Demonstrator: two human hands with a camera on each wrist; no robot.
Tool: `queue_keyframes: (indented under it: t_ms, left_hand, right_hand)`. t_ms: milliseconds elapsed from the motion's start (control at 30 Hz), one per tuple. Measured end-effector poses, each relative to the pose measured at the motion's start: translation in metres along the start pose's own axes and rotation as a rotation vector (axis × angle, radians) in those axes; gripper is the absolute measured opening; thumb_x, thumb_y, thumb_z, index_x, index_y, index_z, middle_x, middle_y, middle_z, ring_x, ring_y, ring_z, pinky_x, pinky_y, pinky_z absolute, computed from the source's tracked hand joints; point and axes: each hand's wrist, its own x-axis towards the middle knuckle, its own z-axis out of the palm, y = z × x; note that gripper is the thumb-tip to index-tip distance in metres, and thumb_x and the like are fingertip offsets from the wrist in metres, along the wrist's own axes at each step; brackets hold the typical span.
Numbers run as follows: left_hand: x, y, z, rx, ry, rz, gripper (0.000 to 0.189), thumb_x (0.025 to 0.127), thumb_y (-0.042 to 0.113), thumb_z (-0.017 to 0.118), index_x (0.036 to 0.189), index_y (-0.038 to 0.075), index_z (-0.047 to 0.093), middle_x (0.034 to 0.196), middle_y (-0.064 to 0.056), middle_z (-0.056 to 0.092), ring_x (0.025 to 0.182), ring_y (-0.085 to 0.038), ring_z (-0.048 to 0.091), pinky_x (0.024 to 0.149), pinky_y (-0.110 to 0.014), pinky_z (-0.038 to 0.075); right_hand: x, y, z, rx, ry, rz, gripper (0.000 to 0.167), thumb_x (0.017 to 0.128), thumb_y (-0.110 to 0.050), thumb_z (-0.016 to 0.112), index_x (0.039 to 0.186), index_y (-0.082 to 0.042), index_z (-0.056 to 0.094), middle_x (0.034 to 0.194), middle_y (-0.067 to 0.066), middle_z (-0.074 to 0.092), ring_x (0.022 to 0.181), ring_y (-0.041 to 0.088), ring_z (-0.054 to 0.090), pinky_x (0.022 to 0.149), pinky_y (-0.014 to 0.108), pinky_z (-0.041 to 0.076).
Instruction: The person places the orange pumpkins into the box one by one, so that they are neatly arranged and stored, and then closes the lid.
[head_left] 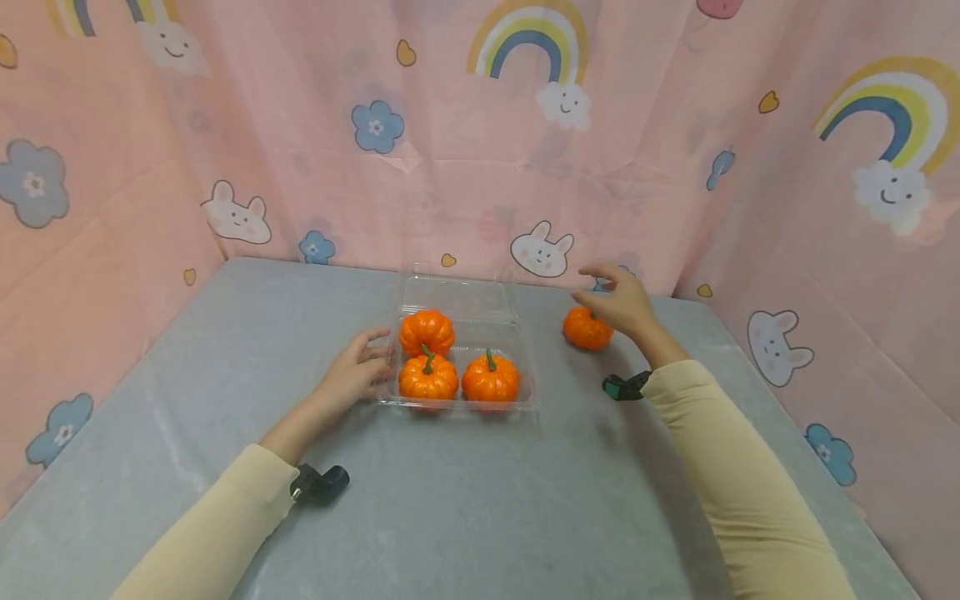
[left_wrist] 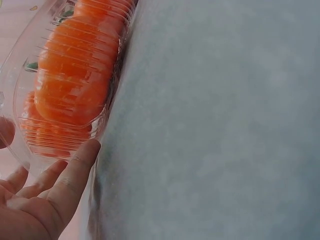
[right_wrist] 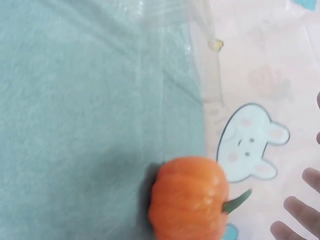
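A clear plastic clamshell box (head_left: 525, 367) stands on the table with its lid (head_left: 457, 296) raised at the back. Inside it sit a back-left pumpkin (head_left: 426, 332), a front-left pumpkin (head_left: 428, 379) and a front-right pumpkin (head_left: 491, 379), all small and orange. My left hand (head_left: 352, 371) rests its fingers against the box's left side; in the left wrist view a fingertip (left_wrist: 90, 150) touches the ribbed wall. Another orange pumpkin (head_left: 587, 329), green-stemmed, lies on the table right of the box. Above it hovers my right hand (head_left: 618, 304), fingers spread and apart from the pumpkin (right_wrist: 187, 200) in the right wrist view.
The grey table (head_left: 450, 517) is bounded at the back and sides by a pink curtain (head_left: 450, 200) printed with rabbits, rainbows and flowers. Dark wrist-worn devices show at the left wrist (head_left: 322, 485) and the right wrist (head_left: 626, 387).
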Motion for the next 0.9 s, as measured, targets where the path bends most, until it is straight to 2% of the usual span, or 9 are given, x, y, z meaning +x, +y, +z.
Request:
queue_keyframes:
  t_ms: [133,400,633,900]
  left_hand:
    - [0.0,0.001,0.0,0.0,0.002,-0.006,0.061,0.093,0.012,0.047,0.15,0.014,0.027,0.147,-0.02,0.043,0.119,-0.039,0.056,0.08,-0.037,0.058]
    - [-0.002,0.001,0.0,0.009,-0.004,-0.002,0.06,0.094,0.013,0.046,0.15,0.013,0.027,0.147,-0.021,0.043,0.119,-0.039,0.056,0.082,-0.039,0.058]
    - [-0.002,0.0,0.0,0.02,0.0,-0.001,0.06,0.093,0.013,0.046,0.15,0.013,0.027,0.147,-0.021,0.043,0.119,-0.039,0.056,0.083,-0.04,0.058]
    - [-0.001,0.0,0.0,0.018,-0.005,0.001,0.06,0.094,0.013,0.046,0.15,0.013,0.027,0.147,-0.021,0.043,0.119,-0.039,0.056,0.084,-0.041,0.057]
  right_hand:
    - [-0.003,0.013,-0.001,0.025,0.02,0.026,0.055,0.089,-0.045,0.062,0.135,-0.016,0.055,0.147,0.013,0.044,0.126,0.042,0.046,0.099,0.06,0.043]
    - [-0.004,0.039,0.004,0.063,0.073,-0.008,0.052,0.091,-0.032,0.063,0.134,-0.005,0.054,0.142,0.022,0.048,0.119,0.047,0.052,0.1,0.057,0.045]
    - [-0.008,0.052,0.012,0.068,0.061,0.091,0.055,0.092,-0.039,0.061,0.136,-0.009,0.053,0.143,0.025,0.046,0.117,0.045,0.054,0.098,0.056,0.047]
    - [-0.013,0.063,0.022,0.097,0.085,0.134,0.053,0.092,-0.036,0.062,0.135,-0.006,0.053,0.142,0.027,0.046,0.126,0.045,0.046,0.101,0.056,0.043]
